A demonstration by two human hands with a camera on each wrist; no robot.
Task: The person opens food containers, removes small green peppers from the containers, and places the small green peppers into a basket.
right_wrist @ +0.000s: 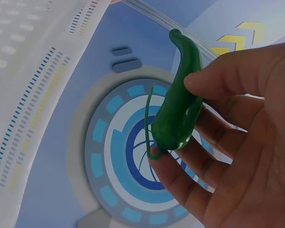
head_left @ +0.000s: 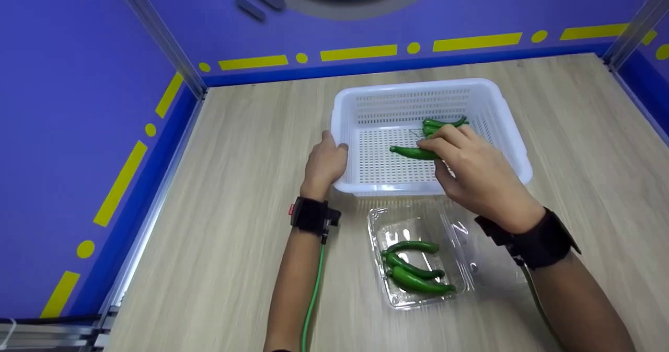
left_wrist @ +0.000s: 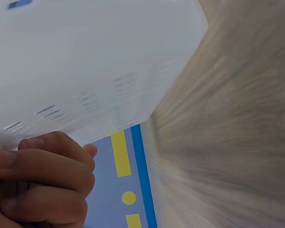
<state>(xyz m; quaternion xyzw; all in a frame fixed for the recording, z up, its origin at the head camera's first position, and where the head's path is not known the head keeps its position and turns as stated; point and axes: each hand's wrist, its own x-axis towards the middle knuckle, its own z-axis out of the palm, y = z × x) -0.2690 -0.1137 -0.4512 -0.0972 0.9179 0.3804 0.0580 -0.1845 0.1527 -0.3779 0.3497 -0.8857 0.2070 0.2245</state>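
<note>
The right hand (head_left: pixel 473 171) is clamping a glossy, slender, curved green pepper (head_left: pixel 413 153) between thumb and fingers, and this grip is hanging over the inside of a white, rectangular, slotted plastic basket (head_left: pixel 389 187). Seen from the head, the pepper is pointing leftward out of the grip, its long axis running nearly parallel to the basket's near rim. In the right wrist view its thin stem is curling beside its lower end. The other green peppers (head_left: pixel 436 124) in the basket are lying just beyond the fingers, so bare slotted floor is showing to the pepper's left. The left hand (head_left: pixel 325 162), farther from the pepper, is gripping the basket's left rim. Just in front of the near rim, a clear plastic box (head_left: pixel 375 237) is holding three green peppers (head_left: pixel 413 269); open desk (head_left: pixel 235 237) is stretching out to the left.
</note>
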